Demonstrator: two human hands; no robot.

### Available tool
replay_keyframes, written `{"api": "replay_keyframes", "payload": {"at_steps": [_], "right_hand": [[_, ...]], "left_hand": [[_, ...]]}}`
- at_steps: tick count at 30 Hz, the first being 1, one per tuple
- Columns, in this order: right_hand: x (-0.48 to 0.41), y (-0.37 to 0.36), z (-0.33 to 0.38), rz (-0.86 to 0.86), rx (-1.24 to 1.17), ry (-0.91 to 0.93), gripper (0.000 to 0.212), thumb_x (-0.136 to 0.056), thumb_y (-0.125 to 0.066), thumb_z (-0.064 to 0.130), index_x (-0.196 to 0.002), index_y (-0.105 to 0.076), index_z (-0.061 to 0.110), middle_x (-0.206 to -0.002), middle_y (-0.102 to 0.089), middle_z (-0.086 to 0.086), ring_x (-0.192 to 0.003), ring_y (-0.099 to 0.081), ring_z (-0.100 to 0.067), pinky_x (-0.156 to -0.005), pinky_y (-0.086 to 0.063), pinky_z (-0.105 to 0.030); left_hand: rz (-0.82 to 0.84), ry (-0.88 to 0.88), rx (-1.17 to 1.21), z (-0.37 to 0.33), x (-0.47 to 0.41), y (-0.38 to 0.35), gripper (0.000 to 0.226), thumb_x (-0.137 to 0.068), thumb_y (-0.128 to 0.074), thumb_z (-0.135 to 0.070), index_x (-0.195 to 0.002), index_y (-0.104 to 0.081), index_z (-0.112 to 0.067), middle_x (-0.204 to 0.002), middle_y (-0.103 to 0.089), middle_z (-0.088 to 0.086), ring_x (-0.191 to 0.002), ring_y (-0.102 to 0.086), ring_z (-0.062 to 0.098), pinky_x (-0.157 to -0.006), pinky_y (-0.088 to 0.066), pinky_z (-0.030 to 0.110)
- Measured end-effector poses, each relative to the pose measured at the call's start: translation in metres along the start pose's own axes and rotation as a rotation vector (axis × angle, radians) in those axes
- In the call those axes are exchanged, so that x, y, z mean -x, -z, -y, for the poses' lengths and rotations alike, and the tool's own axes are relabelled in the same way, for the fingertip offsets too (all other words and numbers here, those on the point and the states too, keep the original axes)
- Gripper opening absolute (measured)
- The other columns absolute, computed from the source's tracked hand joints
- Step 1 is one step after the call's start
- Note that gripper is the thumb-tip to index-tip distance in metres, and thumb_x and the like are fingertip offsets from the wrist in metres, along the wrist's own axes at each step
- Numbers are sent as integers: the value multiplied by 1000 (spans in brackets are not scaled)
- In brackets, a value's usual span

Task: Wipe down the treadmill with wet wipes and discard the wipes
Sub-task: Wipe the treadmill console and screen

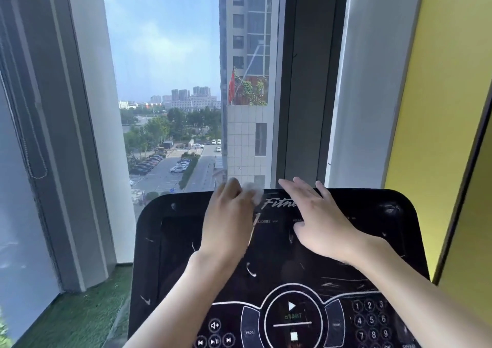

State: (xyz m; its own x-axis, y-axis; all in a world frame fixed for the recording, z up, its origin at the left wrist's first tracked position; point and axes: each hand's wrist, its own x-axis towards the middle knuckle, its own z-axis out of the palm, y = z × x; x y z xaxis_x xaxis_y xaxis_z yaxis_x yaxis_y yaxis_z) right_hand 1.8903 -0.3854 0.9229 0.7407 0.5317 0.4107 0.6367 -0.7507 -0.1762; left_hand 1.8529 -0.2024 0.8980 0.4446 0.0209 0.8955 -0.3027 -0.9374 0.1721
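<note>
The treadmill's black console (170,241) fills the lower middle of the view, with a dark screen area, a "Fitness" logo near its top edge and white-printed buttons at the bottom. My left hand (229,222) holds a crumpled white wet wipe (254,192) against the console's top edge, left of the logo. My right hand (319,220) lies on the console's upper right part, fingers spread and straight, palm down, holding nothing.
A tall window (170,81) stands right behind the console. A grey frame pillar (306,81) and a white wall (372,81) rise behind it, a yellow panel (439,108) stands at the right. Green artificial turf (80,313) covers the floor at the lower left.
</note>
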Motion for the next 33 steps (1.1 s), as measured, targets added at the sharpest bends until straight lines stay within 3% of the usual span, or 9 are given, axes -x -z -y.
{"api": "replay_keyframes", "payload": {"at_steps": [2, 5, 9, 13, 17, 21, 24, 29, 33], "right_hand": [[-1, -2, -4, 6, 37, 30, 89, -85, -49, -2, -159, -8, 26, -166, -12, 9, -152, 6, -4, -123, 13, -35], [-1, -2, -8, 30, 94, 50, 89, -87, -50, 3, -159, -4, 27, -166, -7, 10, -151, 9, -4, -123, 11, -39], [-1, -1, -3, 58, 206, 50, 83, -92, -49, 10, -159, -1, 25, -167, 2, 3, -153, 13, -13, -123, 8, -46], [-12, -1, 16, 45, 165, 163, 81, -93, -49, 10, -159, -2, 21, -167, 6, 1, -152, 14, -10, -124, 8, -43], [-15, -15, 22, 50, 204, 208, 90, -92, -50, 15, -158, 11, 25, -167, 10, 4, -151, 18, -12, -123, 10, -44], [-13, -16, 20, 43, 201, 202, 92, -92, -50, 15, -157, 14, 25, -167, 8, 4, -152, 16, -10, -124, 8, -44], [-15, -16, 21, 50, 187, 202, 91, -90, -48, 12, -157, 11, 25, -167, 5, 5, -152, 13, -10, -123, 8, -44], [-15, -17, 22, 39, 191, 202, 90, -91, -50, 13, -157, 10, 25, -167, 3, 4, -153, 11, -11, -123, 8, -44], [-15, -17, 23, 43, 184, 199, 89, -92, -49, 15, -157, 10, 26, -167, 1, 3, -153, 10, -13, -123, 8, -45]], "left_hand": [[-32, 95, 2, 0, -3, 3, 14, -82, -60, -6, -85, -74, -6, -75, -50, 4, -71, -56, 30, -63, -44, 31], [54, -27, -35, -6, 6, 2, 29, -69, -73, 13, -88, -72, -9, -74, -43, -1, -69, -53, 26, -59, -48, 34], [-20, 210, -27, 1, -1, 3, 24, -77, -67, 11, -88, -73, -10, -76, -46, 0, -73, -48, 22, -65, -36, 27], [50, 42, -56, -13, 14, -1, 19, -77, -65, 2, -90, -72, -10, -76, -48, 1, -69, -52, 25, -59, -48, 36], [-56, 306, -30, -1, 10, 5, 20, -84, -66, 4, -95, -75, -11, -80, -48, -3, -76, -53, 21, -68, -44, 28], [14, 108, -77, -6, 19, 5, 18, -80, -72, 4, -90, -73, -11, -75, -45, -2, -69, -50, 21, -63, -47, 31], [-86, 350, -68, 12, 10, 12, 20, -90, -62, 0, -100, -76, -10, -82, -49, -1, -78, -51, 22, -70, -38, 26], [9, 211, -63, 2, 20, 16, 19, -86, -64, 2, -95, -74, -13, -80, -44, -6, -73, -49, 17, -67, -36, 24], [-50, 403, -97, 20, 12, 24, 25, -92, -57, -2, -107, -75, -11, -86, -48, -2, -83, -52, 21, -74, -41, 28]]}}
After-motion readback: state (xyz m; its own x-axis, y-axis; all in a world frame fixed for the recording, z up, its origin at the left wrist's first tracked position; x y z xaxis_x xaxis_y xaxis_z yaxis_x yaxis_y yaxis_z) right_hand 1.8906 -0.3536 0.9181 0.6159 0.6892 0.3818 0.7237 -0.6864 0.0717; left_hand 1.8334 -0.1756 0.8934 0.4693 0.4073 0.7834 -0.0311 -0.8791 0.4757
